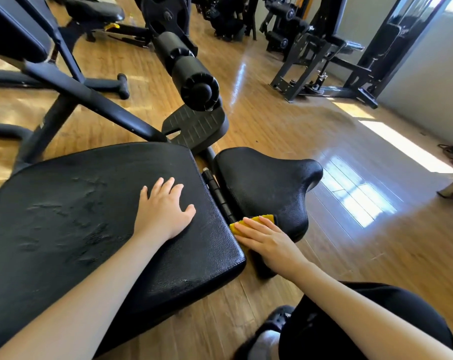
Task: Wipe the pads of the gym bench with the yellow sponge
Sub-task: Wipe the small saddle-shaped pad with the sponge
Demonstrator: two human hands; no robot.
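Note:
A large black bench pad fills the lower left of the view, its surface streaked with wet marks. My left hand rests flat on its right part, fingers spread. To the right, across a hinge gap, lies the smaller black seat pad. My right hand presses the yellow sponge with straight fingers against the near left corner of the seat pad. Most of the sponge is hidden under my fingers.
Black foam rollers and a footplate stand just beyond the pads. The bench's frame bars run at the left. Other gym machines stand at the back. The floor is wood. My knee and shoe are at the lower right.

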